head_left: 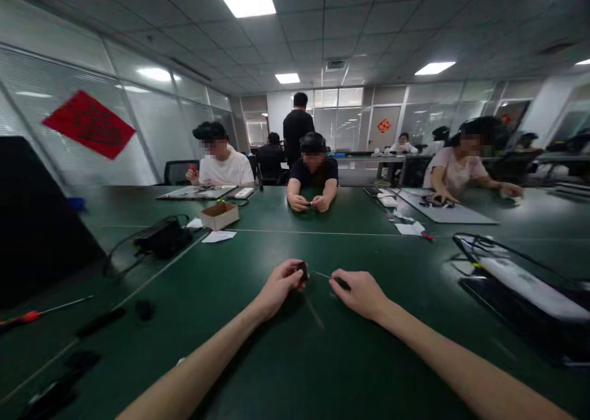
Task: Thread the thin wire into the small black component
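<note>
My left hand (279, 288) is closed on a small black block-like part (302, 270), held upright between thumb and fingers just over the green table (276, 371). To its right, my right hand (362, 292) pinches a thin-shafted tool (321, 275). The pale metal shaft points left at the black part, with a small gap seeming to lie between them. Something dark, perhaps the tool's handle, shows under the right fingers; most of it is hidden. I cannot tell the exact kind of either thing.
At left lie a screwdriver (32, 316), a black adapter-like box with cables (166, 237) and small dark pieces (144, 310). An open cardboard box (220, 217) stands beyond. A cable-draped stack (530, 285) sits at right. Across the table a co-worker's hands (310, 203) hold something small.
</note>
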Motion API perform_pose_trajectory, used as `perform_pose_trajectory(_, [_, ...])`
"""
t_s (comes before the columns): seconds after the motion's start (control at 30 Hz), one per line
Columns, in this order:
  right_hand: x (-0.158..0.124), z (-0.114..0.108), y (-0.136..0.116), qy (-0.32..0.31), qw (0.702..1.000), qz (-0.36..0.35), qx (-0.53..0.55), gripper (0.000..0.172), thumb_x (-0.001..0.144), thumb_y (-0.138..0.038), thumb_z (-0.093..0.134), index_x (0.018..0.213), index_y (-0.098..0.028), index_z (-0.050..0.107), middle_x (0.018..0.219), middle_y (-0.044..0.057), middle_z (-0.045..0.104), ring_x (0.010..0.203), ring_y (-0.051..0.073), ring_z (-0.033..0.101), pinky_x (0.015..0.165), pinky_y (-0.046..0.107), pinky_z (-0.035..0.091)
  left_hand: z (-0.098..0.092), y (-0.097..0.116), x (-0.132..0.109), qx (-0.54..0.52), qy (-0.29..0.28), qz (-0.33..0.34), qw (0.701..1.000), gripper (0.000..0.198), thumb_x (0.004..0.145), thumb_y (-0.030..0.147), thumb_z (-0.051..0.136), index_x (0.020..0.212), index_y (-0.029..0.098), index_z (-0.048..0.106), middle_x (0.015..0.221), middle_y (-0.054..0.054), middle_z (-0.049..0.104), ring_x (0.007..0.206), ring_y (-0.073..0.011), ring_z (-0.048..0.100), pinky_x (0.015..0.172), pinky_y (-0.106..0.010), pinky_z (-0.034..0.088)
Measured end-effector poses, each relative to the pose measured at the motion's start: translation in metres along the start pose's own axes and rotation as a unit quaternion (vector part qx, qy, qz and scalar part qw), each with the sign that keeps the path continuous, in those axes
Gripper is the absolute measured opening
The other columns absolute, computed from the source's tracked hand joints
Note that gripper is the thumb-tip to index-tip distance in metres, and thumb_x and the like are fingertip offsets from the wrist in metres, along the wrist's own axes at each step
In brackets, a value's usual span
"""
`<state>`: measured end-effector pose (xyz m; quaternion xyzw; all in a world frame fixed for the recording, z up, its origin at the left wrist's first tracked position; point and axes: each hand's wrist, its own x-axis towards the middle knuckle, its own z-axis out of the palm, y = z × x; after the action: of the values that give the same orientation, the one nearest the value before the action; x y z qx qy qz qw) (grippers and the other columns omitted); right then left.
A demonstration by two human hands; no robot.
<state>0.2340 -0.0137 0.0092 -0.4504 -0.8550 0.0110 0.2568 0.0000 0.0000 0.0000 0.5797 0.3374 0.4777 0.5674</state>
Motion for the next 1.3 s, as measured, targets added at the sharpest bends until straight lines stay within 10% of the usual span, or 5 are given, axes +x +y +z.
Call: perform_pose_trajectory(1.3, [-0.014, -0.013, -0.020, 0.023, 0.998, 0.048, 0.015, 0.027, 0.093, -0.036, 0.037, 0.092, -0.023, 0.061, 0.077, 0.000, 0.065, 0.065, 0.013, 0.060, 0.065, 0.022, 0.042, -0.001, 0.008, -0.012, 0.021, -0.001, 0.024, 1.000, 0.034, 0.080, 0.035, 0.056, 0.106, 0.014, 0.057, 0.088, -0.008, 0.060, 0.067, -0.0127, 0.052, 0.060, -0.025, 0.040])
